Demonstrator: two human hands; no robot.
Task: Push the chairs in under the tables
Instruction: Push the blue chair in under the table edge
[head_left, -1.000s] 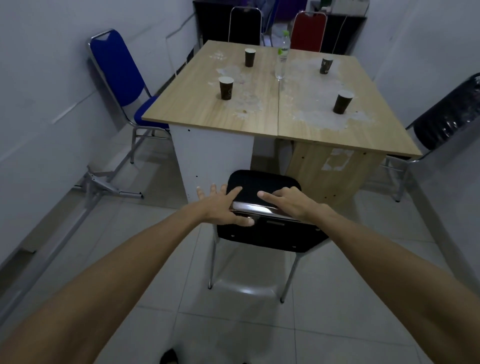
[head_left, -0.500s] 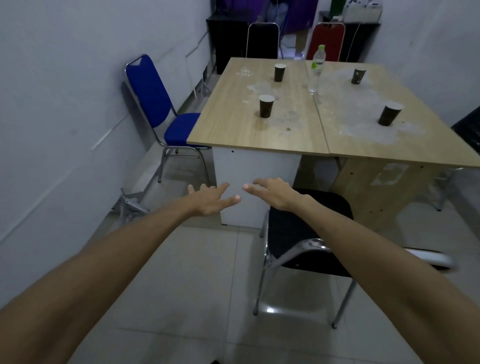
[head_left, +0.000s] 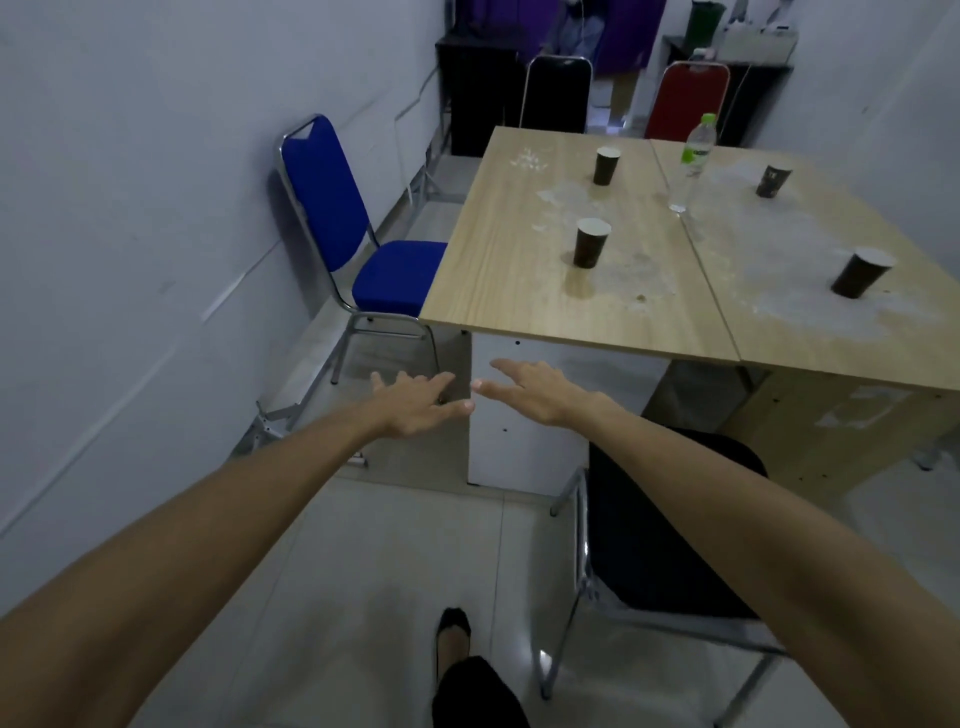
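Two wooden tables (head_left: 519, 291) stand pushed together. A black chair (head_left: 660, 530) sits at their near end, lower right, under my right forearm, its seat partly beneath the tabletop. A blue chair (head_left: 363, 249) stands along the left wall, its seat front just under the table's left edge. My left hand (head_left: 415, 402) and my right hand (head_left: 530, 389) reach forward in the air, fingers apart, holding nothing, in front of the table's white end panel (head_left: 519, 447). A black chair (head_left: 558, 96) and a red chair (head_left: 685, 101) stand at the far end.
Several dark paper cups (head_left: 589, 244) and a plastic bottle (head_left: 693, 161) stand on the tabletops. A metal frame (head_left: 270, 421) lies on the floor by the left wall. My foot in a black shoe (head_left: 452, 639) is on the tiled floor. Dark cabinets (head_left: 472, 88) line the back.
Both hands have let go of the black chair's backrest and lifted free. My view has swung left, so the black chair has slid to the lower right and the blue chair has come nearer.
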